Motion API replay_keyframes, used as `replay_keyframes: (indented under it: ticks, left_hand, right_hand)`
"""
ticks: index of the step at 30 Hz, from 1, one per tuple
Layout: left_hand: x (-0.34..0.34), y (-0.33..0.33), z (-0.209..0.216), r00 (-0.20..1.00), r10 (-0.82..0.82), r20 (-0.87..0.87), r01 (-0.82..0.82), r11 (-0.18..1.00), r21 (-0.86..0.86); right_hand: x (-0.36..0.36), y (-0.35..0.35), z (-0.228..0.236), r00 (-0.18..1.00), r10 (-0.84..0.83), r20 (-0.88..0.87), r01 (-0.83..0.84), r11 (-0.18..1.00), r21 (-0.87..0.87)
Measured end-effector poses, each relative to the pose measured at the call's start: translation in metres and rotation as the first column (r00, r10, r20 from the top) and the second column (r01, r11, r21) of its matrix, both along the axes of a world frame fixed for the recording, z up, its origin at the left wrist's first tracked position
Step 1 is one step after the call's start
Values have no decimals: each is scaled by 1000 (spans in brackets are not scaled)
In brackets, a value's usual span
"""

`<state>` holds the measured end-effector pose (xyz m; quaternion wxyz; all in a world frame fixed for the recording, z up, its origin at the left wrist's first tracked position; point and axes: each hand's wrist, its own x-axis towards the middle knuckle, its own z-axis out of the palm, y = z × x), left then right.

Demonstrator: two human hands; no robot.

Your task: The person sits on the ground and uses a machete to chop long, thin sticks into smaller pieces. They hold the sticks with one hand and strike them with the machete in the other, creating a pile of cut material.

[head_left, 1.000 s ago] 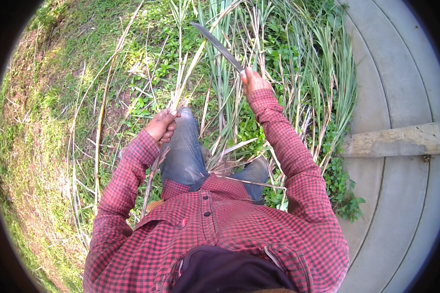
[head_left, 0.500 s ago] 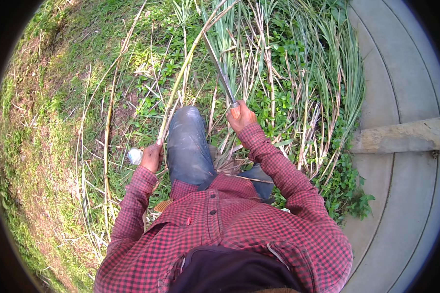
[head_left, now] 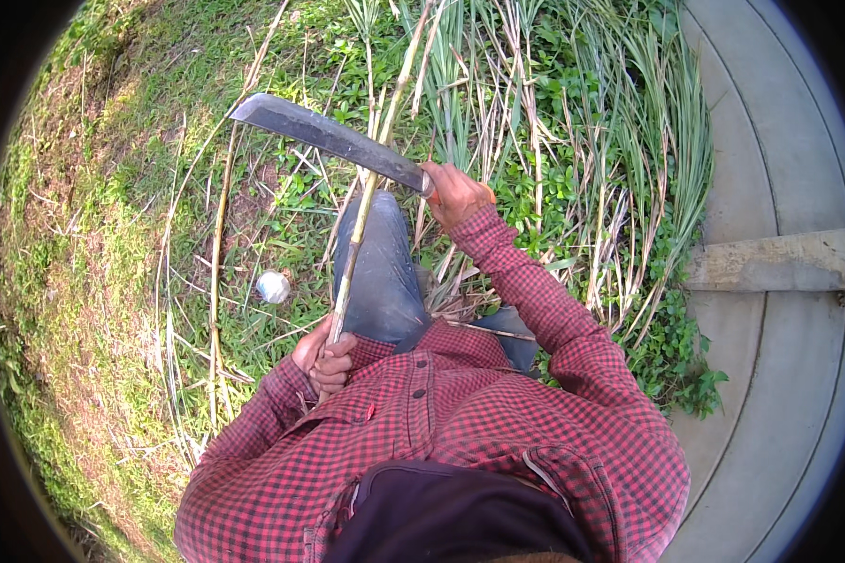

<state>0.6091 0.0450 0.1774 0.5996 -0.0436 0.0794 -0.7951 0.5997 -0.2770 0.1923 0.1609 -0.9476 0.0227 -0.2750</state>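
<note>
Gripping the lower end of a long pale stalk [head_left: 366, 197] close to the chest, the left hand [head_left: 324, 355] is closed tightly around it. Farther out, the right hand [head_left: 455, 192] is wrapped around the handle of a machete [head_left: 329, 141], whose blade crosses the stalk above the grass [head_left: 160, 216]; a small white ball [head_left: 273, 286] lies nearby.

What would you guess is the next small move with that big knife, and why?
Probably a short stroke of the machete along the cane stalk. The left hand grips the stalk's lower end, the right hand holds the blade crossing it higher up, well away from the left hand.
</note>
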Motion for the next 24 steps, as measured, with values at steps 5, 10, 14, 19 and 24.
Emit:
replay_keyframes:
  ticks: [5, 10, 14, 19, 24]
  left_hand:
    - [6, -10, 15, 932, 90, 350, -207, 927, 313]
    - [-1, -5, 20, 932, 91, 350, -222, 908, 355]
    - [-9, 7, 23, 921, 6, 389, -175, 899, 401]
    - [-10, 25, 22, 951, -32, 306, -97, 913, 396]
    - [2, 20, 9, 886, -68, 458, -145, 899, 413]
  right_hand:
    - [9, -6, -4, 993, 23, -119, -25, 1000, -15]
    - [9, -7, -13, 975, 85, -207, -103, 991, -80]
    - [48, -48, -31, 952, -116, -282, 109, 993, -38]
    - [49, -60, -17, 911, -99, -401, 104, 995, -11]
    - [35, -47, -35, 927, -90, -364, 105, 994, 24]
